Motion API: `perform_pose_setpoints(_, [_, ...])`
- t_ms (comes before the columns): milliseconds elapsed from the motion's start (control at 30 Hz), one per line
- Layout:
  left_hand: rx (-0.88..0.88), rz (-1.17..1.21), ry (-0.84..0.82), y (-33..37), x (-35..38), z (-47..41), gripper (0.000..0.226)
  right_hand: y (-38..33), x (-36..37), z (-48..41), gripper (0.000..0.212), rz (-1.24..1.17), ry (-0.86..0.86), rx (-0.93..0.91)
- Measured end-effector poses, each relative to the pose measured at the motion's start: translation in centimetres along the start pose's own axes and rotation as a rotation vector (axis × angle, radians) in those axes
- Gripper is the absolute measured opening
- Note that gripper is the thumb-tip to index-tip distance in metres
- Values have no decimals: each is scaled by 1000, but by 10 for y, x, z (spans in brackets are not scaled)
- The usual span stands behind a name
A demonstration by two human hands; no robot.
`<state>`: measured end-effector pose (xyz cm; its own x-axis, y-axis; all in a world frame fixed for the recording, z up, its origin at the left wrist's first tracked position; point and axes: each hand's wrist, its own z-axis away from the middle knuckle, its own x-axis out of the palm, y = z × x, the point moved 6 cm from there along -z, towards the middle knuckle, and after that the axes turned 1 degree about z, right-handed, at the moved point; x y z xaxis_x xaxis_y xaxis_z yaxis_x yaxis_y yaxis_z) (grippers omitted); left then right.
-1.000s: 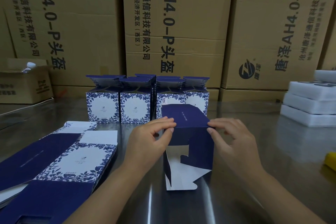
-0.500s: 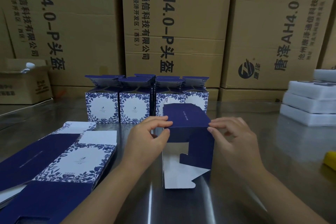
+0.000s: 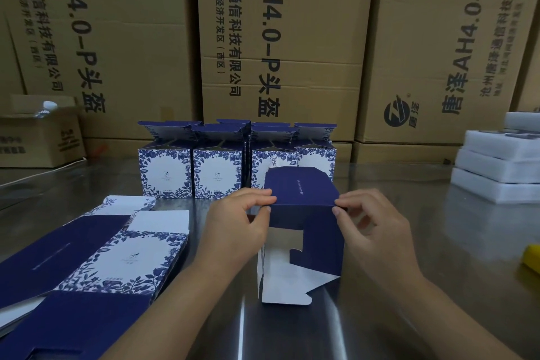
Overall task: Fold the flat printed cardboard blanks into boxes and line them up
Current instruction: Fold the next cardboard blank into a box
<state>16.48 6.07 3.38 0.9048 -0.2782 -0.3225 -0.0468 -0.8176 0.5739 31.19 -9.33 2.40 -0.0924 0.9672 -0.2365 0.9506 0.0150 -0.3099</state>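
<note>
- Box (image 3: 304, 199), half-formed and navy, stands upright at the middle of the surface (image 3: 423, 242), just in front of the finished boxes (image 3: 166, 172). Its near side is unclosed: a notched navy flap hangs down and a white inner flap rests on the surface.
- Left hand (image 3: 233, 222): narrow grip, thumb and fingers pinching the box's top left corner.
- Right hand (image 3: 377, 231): same narrow grip, pinching the top right corner.
- Finished boxes: blue-and-white floral fronts, lined up side by side and touching, top flaps standing open.
- Flat blanks (image 3: 125, 257) lie overlapped at my near left, floral panel facing up.
- White foam trays (image 3: 496, 166) are stacked at the far right, well apart from the box.
- Yellow object (image 3: 531, 257) is cut off at the right edge; I cannot tell what it is.
- Brown cartons (image 3: 292, 38) with black print wall off the back.
</note>
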Motion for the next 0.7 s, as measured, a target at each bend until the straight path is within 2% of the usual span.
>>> perform_pose_setpoints(267, [-30, -87, -37, 4, -1, -1, 23, -5, 2, 0, 6, -7, -30, -7])
perform_pose_setpoints(400, [-9, -117, -54, 4, -1, -2, 24, -5, 5, 0, 22, -30, -84, 44])
perform_pose_setpoints(533, [-34, -104, -62, 3, -1, -2, 26, -3, 7, -1, 14, -100, -92, 121])
perform_pose_setpoints(700, [-29, -128, -93, 4, 0, -2, 28, -4, 8, -2, 26, -125, -101, 173])
